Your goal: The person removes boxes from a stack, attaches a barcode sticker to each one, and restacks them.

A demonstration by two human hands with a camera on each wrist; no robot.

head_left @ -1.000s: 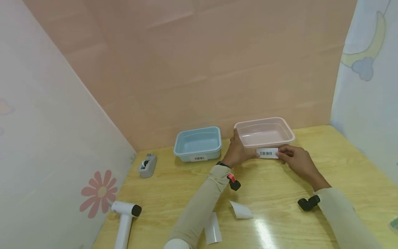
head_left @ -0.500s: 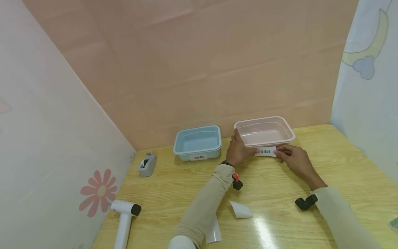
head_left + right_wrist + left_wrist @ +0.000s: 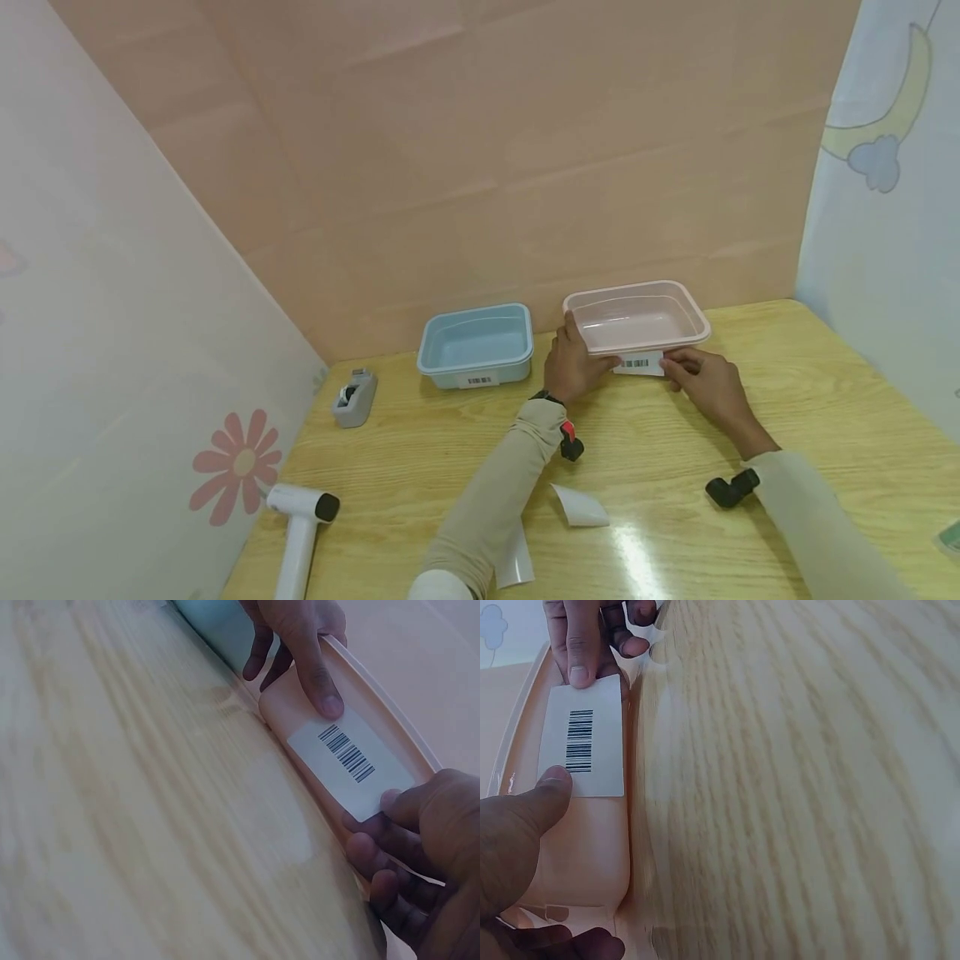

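Note:
A pink tub (image 3: pixel 637 321) stands at the back of the wooden table (image 3: pixel 420 450). A white barcode label (image 3: pixel 639 363) lies flat against its front wall, seen close up in the wrist views (image 3: pixel 585 739) (image 3: pixel 349 761). My left hand (image 3: pixel 573 362) wraps the tub's left corner, and its thumb (image 3: pixel 319 682) presses the label's left end. My right hand (image 3: pixel 701 379) pinches the label's right end, thumb (image 3: pixel 394 802) on its front and fingers curled below the tub's rim.
A blue tub (image 3: pixel 476 346) with its own barcode label sits left of the pink one. A grey tape dispenser (image 3: pixel 354 398) and a white handheld device (image 3: pixel 300 533) lie at the left. Two curled backing strips (image 3: pixel 581 506) (image 3: pixel 516 562) lie near the front. Panels enclose three sides.
The label has risen from near the tabletop onto the pink tub's front wall. Both hands have moved in closer to the tub with it.

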